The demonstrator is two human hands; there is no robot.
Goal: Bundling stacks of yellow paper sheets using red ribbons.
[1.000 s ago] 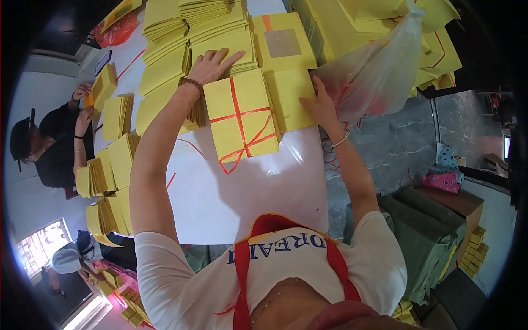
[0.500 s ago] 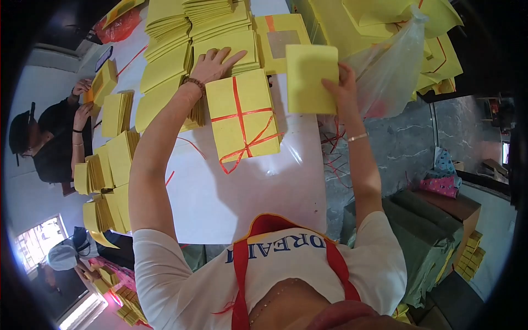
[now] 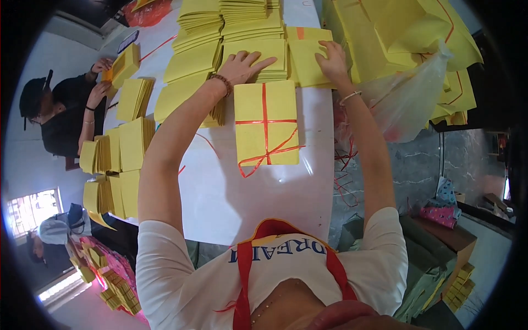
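My left hand [image 3: 240,68] lies with fingers spread on the near end of a yellow paper stack [image 3: 258,48]. My right hand [image 3: 333,63] rests on the right side of a flat yellow paper piece [image 3: 306,65], thumb and fingers apart on top of it. This piece covers most of another yellow piece with an orange strip [image 3: 308,33], whose far end still shows. Just nearer to me sits a yellow bundle [image 3: 250,104] tied crosswise with red ribbon and a bow; neither hand touches it.
More yellow stacks [image 3: 190,60] fill the table's far left, and folded pieces [image 3: 132,143] stand along its left edge. A clear plastic bag [image 3: 407,104] and big yellow sheets [image 3: 401,33] are at right. Across the left side, a co-worker [image 3: 66,115] handles a yellow box [image 3: 127,63].
My right hand has brought the yellow piece, held up before, down flat over the piece beside the stack. My left hand stays on its stack. The whole view has shifted.
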